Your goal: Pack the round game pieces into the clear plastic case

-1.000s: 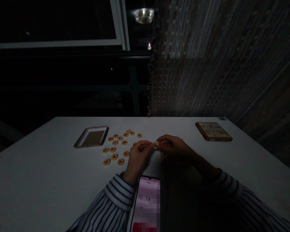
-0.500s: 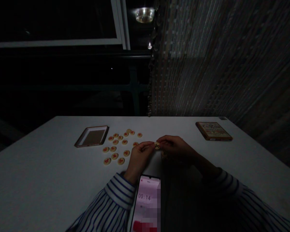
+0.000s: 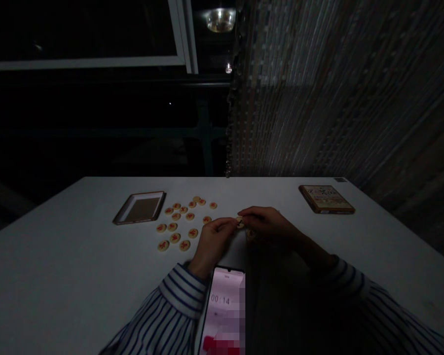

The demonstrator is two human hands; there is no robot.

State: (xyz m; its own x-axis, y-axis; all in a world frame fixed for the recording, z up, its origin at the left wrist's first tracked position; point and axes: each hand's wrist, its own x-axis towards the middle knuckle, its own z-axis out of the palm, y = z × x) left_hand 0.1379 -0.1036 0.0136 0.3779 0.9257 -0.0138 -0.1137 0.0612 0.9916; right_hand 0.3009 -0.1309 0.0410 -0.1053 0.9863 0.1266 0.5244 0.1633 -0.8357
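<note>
Between the fingertips of both hands is a round, pale game piece point(image 3: 240, 222) with a dark character on its face. My left hand point(image 3: 215, 240) pinches it from the left, and my right hand point(image 3: 268, 222) grips its right side. Another piece point(image 3: 250, 235) shows dimly in the shadow beneath my right hand. Several round pieces with red characters, one of them point(image 3: 193, 233) near my left hand, lie spread on the white table point(image 3: 77, 256) to the left.
An open, shallow box part point(image 3: 142, 209) lies at the left of the table. At the right is a printed box lid point(image 3: 327, 198). A phone point(image 3: 222, 308) showing a timer lies at the near edge between my forearms. A bead curtain point(image 3: 299, 98) hangs behind.
Both hands keep hold of the dark-marked piece, and my right fingers now cover slightly more of its top. The whole view has shifted very slightly.
</note>
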